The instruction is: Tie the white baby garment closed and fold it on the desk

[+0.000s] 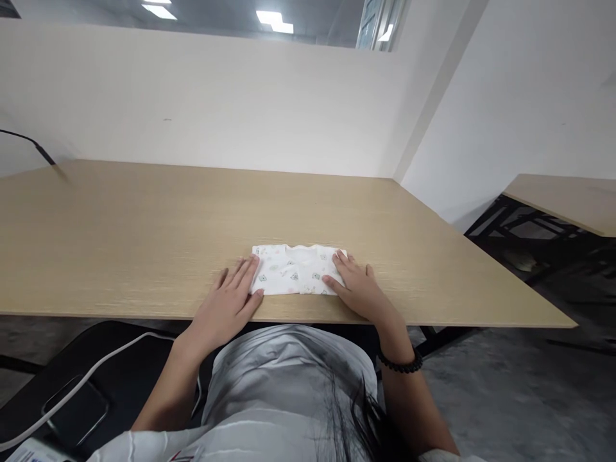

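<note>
A small white garment (293, 273) with a printed pattern of little figures lies folded into a flat rectangle near the table's front edge. Its neckline shows along the far side. My left hand (231, 298) rests at the garment's left end, fingers stretched out, with the thumb and index finger touching its edge. On the opposite end lies my right hand (357, 285), its thumb and index finger on the cloth and the other fingers spread over the tabletop. Neither hand grips the fabric.
The wooden table (168, 218) meets a white wall (240, 102) at the back. A black cable (44, 153) comes in at the far left. Another table (568, 199) stands to the right. A black chair (110, 346) with a white cable (96, 369) is at the lower left.
</note>
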Demonstrator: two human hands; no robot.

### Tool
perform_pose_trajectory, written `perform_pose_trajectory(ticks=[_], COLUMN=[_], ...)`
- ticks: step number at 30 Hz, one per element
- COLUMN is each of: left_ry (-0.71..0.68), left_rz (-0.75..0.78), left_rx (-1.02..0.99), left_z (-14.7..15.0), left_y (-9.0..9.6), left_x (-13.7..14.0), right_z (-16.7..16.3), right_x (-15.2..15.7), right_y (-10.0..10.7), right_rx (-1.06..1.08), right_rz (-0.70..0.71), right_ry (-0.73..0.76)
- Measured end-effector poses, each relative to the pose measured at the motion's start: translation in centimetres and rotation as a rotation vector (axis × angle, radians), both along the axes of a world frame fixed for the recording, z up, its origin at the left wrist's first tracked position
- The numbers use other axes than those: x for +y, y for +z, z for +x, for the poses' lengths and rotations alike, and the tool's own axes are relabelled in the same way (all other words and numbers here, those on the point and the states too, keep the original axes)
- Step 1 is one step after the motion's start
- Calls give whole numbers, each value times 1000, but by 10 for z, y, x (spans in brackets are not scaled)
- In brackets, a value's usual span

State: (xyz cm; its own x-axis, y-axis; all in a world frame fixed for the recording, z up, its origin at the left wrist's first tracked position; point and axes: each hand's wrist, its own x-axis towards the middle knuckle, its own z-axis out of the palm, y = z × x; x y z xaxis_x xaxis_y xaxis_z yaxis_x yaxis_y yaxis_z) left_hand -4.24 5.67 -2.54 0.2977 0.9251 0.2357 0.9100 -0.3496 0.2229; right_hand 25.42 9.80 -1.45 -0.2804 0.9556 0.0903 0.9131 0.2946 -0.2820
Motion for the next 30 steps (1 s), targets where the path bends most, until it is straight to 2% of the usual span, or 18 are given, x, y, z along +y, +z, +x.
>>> perform_pose_trajectory(ticks=[4,9,13,18,23,25,26,28,30], left_ry=[-45,-326,-368,-490,-586,-608,-650,-860,-1116], left_rz=[92,65,61,102,212,200,133,-113,-378], left_rx=[-9,110,106,-73,-360,-532,-599,-681,-735], left_z=[9,18,9,-16,-28,-26,-23,-16,-9], left_y=[4,8,7,15,35,44,48,54,54], left_x=[-5,-8,-8,-16,-34,-43,-47,-52,-53], right_z=[-2,2,18,34,45,49,50,49,43], right_x=[-2,-18,-34,-53,-69,-75,-77,-77,-72], right_y=[-2,1,0,0,23,33,36,36,30], right_rx=[-2,-33,11,215,550,673,706,707,681], right_rz=[83,-21,40,161,152,50,-49,-290,-499], right_ry=[-27,159,293,414,526,589,653,880,1206])
